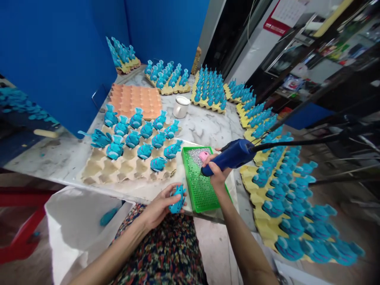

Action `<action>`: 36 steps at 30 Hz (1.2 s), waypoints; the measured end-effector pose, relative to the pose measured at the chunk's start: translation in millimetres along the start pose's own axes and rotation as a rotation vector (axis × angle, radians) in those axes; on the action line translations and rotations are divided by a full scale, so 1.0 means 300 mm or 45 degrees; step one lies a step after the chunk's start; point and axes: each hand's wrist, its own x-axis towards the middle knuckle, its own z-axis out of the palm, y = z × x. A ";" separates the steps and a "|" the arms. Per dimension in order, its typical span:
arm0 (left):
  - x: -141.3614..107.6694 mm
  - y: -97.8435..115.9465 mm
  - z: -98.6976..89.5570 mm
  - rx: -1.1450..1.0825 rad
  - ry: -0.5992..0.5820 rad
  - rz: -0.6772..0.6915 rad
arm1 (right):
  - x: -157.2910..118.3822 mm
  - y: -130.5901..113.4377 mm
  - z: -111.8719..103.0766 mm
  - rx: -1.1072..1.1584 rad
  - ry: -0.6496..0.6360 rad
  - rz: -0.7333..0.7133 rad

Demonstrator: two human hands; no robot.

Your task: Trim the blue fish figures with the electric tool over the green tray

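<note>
Left hand (158,208) with fingers curled around one blue fish figurine (178,201) at the table edge, right hand (216,172) closed on one blue corded tool (231,157), one green perforated tray (199,194), thirteen figurines on nearest egg carton (109,170), marble table (204,126), blue partition (59,59)

No words can be read here. A calendar (286,12) hangs up high, with a red strip (276,27) on it, but its print is too small and blurry. The packs on the shelf (292,84) are too blurry to read too.

craft workshop | blue figurines (115,147) on egg trays (97,170), marble table (204,128)
</note>
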 end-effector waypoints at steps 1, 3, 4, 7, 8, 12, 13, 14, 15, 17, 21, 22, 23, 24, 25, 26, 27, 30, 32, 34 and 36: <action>0.012 -0.002 0.002 0.016 0.009 0.010 | -0.004 -0.001 -0.001 -0.007 0.007 -0.002; 0.033 -0.005 0.006 0.053 0.015 0.034 | -0.009 -0.004 0.000 -0.031 0.033 0.000; 0.042 -0.008 0.009 0.079 0.019 0.045 | -0.010 -0.007 0.001 -0.045 0.051 -0.004; 0.070 -0.019 0.021 0.178 0.091 0.069 | -0.009 -0.027 0.006 -0.092 0.122 -0.059; 0.079 -0.024 0.026 0.218 0.131 0.078 | -0.007 -0.037 0.010 -0.099 0.149 -0.085; 0.104 -0.046 0.046 0.386 0.260 0.117 | -0.011 -0.095 0.037 -0.064 0.210 -0.144; 0.107 -0.051 0.048 0.408 0.268 0.127 | -0.016 -0.114 0.049 -0.027 0.180 -0.139; 0.109 -0.055 0.050 0.418 0.269 0.141 | -0.024 -0.133 0.063 0.021 0.129 -0.127; 0.110 -0.059 0.051 0.419 0.265 0.162 | -0.033 -0.152 0.078 0.076 0.060 -0.105; 0.108 -0.062 0.052 0.412 0.253 0.217 | -0.053 -0.185 0.108 0.175 -0.090 -0.056; 0.100 -0.058 0.058 0.459 0.259 0.269 | -0.085 -0.210 0.145 0.244 -0.248 -0.004; 0.099 -0.056 0.061 0.479 0.267 0.271 | -0.091 -0.206 0.146 0.236 -0.268 0.005; 0.098 -0.054 0.063 0.493 0.276 0.272 | -0.095 -0.199 0.144 0.221 -0.285 0.015; 0.098 -0.054 0.064 0.498 0.283 0.273 | -0.099 -0.191 0.141 0.201 -0.300 0.024; 0.099 -0.054 0.065 0.496 0.288 0.274 | -0.103 -0.183 0.135 0.179 -0.309 0.032; 0.099 -0.054 0.065 0.491 0.291 0.277 | -0.106 -0.175 0.130 0.160 -0.315 0.036; 0.100 -0.055 0.064 0.485 0.289 0.281 | -0.108 -0.170 0.125 0.143 -0.323 0.039; 0.102 -0.059 0.061 0.500 0.284 0.290 | -0.110 -0.167 0.117 0.111 -0.334 0.050; 0.102 -0.061 0.059 0.517 0.284 0.291 | -0.109 -0.173 0.119 0.103 -0.323 0.044; 0.101 -0.060 0.059 0.528 0.281 0.296 | -0.108 -0.174 0.123 0.085 -0.307 0.045; 0.101 -0.058 0.060 0.531 0.279 0.305 | -0.109 -0.167 0.125 0.034 -0.307 0.053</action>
